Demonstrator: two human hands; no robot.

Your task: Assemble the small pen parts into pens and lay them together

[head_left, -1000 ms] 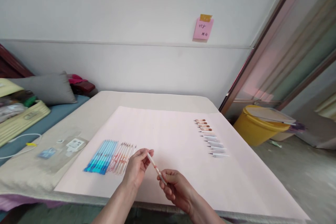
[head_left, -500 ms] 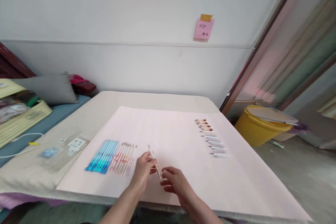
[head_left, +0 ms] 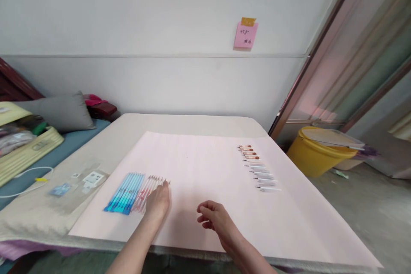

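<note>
My left hand (head_left: 159, 200) is over the right end of a row of white pens with red patterns (head_left: 148, 189). Its fingers are closed on a pen whose dark tip (head_left: 169, 182) shows just beyond them; the hand hides the rest of that pen. Directly left of this row, several blue pens (head_left: 126, 192) lie side by side. My right hand (head_left: 216, 219) hovers above the pink sheet (head_left: 199, 158), fingers loosely curled and apart, with nothing in them.
At the sheet's right lies a column of slim pens, some brown-ended (head_left: 252, 157), some whitish (head_left: 265, 176). Clear plastic packaging (head_left: 86, 182) rests on the cream cover at left. A yellow bin (head_left: 311, 154) stands on the floor at right. A pink note (head_left: 245, 35) is taped to the wall.
My left hand has carried the white pen leftward, away from my right hand, to the row of patterned pens. My right hand has stayed nearly in place, no longer beside the pen.
</note>
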